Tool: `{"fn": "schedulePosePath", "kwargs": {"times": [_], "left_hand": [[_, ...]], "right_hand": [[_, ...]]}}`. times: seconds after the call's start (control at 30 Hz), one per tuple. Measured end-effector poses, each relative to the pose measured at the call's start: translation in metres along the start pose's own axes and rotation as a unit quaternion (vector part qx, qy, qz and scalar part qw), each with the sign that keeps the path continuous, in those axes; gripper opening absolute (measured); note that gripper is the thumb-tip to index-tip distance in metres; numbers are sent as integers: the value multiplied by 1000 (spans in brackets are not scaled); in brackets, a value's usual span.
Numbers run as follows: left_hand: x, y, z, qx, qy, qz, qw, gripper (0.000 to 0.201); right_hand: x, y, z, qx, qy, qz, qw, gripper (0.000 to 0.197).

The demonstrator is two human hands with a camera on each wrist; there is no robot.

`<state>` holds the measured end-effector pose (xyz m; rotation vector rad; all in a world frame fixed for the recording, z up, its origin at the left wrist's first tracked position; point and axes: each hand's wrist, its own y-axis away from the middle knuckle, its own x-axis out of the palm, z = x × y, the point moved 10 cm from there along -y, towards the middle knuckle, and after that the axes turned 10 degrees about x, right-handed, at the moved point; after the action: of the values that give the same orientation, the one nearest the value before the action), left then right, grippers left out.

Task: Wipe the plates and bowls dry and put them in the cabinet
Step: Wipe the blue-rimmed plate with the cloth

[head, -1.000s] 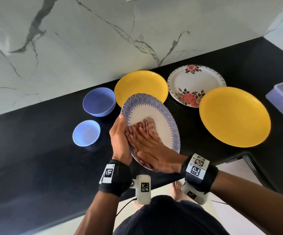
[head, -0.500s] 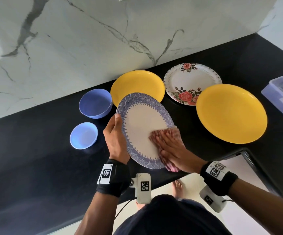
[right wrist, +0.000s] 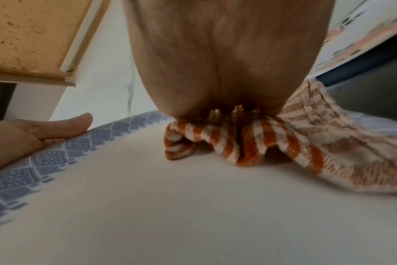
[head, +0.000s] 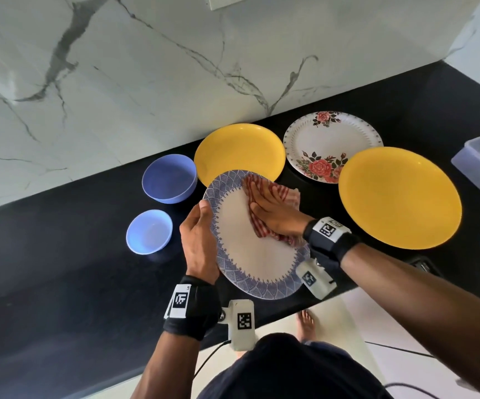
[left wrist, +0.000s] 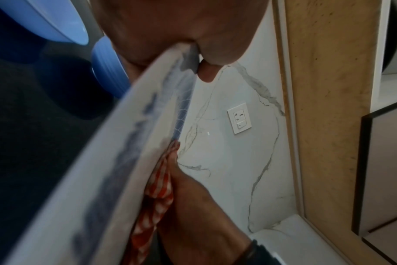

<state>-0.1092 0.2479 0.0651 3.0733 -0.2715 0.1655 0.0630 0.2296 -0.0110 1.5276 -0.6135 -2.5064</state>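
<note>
Left hand [head: 197, 243] grips patterned plate [head: 257, 263] rim | right hand [head: 276, 216] flat, pressing checked cloth [head: 264, 188] on it

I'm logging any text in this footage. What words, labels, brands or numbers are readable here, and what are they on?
No readable words, brands or numbers.
Left wristband tag: black-and-white square code only, no letters.
Right wristband tag: same kind of code.
Wrist camera housings: code markers only.
Wall socket: symbols too small to read.
</note>
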Motion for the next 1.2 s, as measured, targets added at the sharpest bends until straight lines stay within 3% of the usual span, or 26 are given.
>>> {"fn": "schedulePosePath", "kwargs": {"times": [0.17, 0.27, 0.47, 0.53, 0.63, 0.87, 0.97, 1.1, 1.2], "left_hand": [[-6, -4, 1, -13, -3, -5, 1000, 39], [-8, -1, 1, -25, 20, -30, 999, 43], [-11, 5, 0, -67, 57, -62, 994, 63], [-11, 4, 0, -64, 73, -59, 993, 56], [-11, 1, 0, -54, 66, -50, 995, 30], [-15, -8, 6, -30, 19, -29, 999, 32], [-15, -10, 2, -20, -12, -31, 999, 34], [-16, -16, 5, -12, -36, -30, 999, 40], [-12, -17, 1, -6, -40, -20, 999, 39]], "right_hand": [[-14, 6, 64, -88, -71, -54, 992, 59], [-6, 26, 97, -167, -45, -98, 980, 59], [14, 67, 109, -226, -38, -109, 967, 58], [18, 82, 107, -246, -34, -91, 964, 56], [32, 99, 98, -273, 23, -74, 959, 57], [73, 127, 42, -258, 88, -12, 962, 49], [74, 121, 2, -147, 91, -5, 985, 58], [58, 87, -36, -43, 110, -62, 991, 71], [38, 58, -36, -71, 103, -121, 985, 63]]}}
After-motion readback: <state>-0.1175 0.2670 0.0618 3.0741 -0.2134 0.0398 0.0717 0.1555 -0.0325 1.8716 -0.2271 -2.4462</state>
